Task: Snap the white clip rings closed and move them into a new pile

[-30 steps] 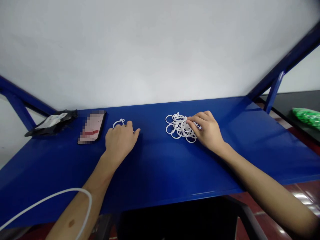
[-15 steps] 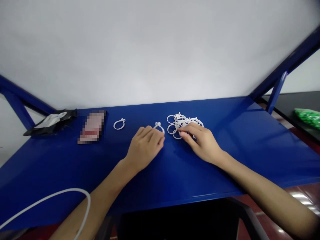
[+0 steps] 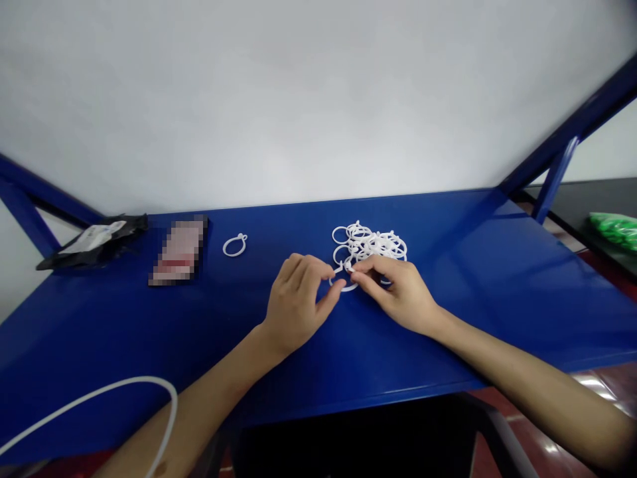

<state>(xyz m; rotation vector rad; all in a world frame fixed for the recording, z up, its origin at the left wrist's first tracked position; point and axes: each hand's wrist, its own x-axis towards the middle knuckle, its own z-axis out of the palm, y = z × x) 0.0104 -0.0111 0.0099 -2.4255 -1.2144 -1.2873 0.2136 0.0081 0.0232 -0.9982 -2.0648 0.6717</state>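
Observation:
Between my two hands is a thin white plastic ring point(image 3: 349, 288) with a small knob-like clasp at its top. My left hand point(image 3: 298, 302) pinches its left side with thumb and forefinger. From the right, the thumb and forefinger of my right hand point(image 3: 401, 289) close on the ring near the clasp. Just behind and beside my right hand lies a heap of similar white rings point(image 3: 371, 240), partly covered by that hand. A single white ring point(image 3: 235, 246) rests apart on the blue table to the left.
At the back left lie a pixelated flat packet point(image 3: 179, 251) and a black plastic bag point(image 3: 94, 242) with a white label. A white cable point(image 3: 124, 381) loops over my left forearm. Blue braces stand at both table point(image 3: 423, 352) ends. A green bag point(image 3: 614, 229) is far right.
My left hand has moved right, towards my right hand, and its thumb and forefinger have come into view. The ring formerly beside my left hand is gone from there; a ring is now between both hands.

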